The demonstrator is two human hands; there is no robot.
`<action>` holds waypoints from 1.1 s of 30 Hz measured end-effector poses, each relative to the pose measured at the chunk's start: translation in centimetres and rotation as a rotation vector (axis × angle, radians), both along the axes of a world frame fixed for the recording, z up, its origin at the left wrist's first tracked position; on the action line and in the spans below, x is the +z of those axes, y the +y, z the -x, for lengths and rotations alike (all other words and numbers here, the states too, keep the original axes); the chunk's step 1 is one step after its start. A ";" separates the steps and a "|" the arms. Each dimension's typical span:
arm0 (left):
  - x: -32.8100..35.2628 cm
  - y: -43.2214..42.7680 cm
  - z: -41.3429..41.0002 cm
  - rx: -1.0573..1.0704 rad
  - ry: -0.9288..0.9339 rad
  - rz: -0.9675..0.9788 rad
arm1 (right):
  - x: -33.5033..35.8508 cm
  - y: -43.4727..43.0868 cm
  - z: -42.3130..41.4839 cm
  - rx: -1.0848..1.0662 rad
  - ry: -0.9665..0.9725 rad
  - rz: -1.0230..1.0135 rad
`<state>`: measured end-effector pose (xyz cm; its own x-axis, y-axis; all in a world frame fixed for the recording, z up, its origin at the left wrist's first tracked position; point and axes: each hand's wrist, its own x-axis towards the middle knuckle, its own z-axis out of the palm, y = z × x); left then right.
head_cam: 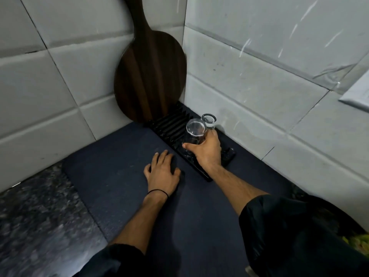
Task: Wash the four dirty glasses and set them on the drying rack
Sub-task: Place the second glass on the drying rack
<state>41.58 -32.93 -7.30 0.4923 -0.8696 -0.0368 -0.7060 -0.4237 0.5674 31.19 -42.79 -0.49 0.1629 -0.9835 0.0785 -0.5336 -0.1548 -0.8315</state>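
Note:
A black slotted drying rack [169,124] lies on a dark mat in the corner of the tiled walls. My right hand [207,150] grips a clear glass [194,132] around its side, holding it over the rack's near end. A second clear glass [209,119] stands on the rack just behind it, close to the right wall. My left hand [161,172] rests flat on the mat, fingers spread, just left of the rack and holding nothing.
A dark round wooden cutting board [149,76] leans upright against the wall at the rack's far end. The dark mat [111,162] covers the counter; speckled stone counter [40,212] shows at the left. White tiled walls close in on two sides.

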 end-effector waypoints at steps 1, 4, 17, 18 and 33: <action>-0.1 0.0 0.0 0.007 0.007 0.008 | -0.1 0.0 -0.2 -0.001 0.024 0.013; -0.3 0.1 0.0 0.016 0.012 0.028 | -0.3 0.0 -0.8 -0.028 0.079 0.014; -0.1 0.5 -0.2 -0.024 0.020 0.008 | -0.7 0.7 -1.4 -0.115 0.131 -0.043; 0.1 0.5 -0.3 -0.034 0.025 -0.007 | -0.6 0.8 -1.3 -0.101 0.153 -0.042; 6.3 5.8 7.6 -0.092 0.349 0.188 | 4.0 8.1 13.0 0.050 0.056 -0.148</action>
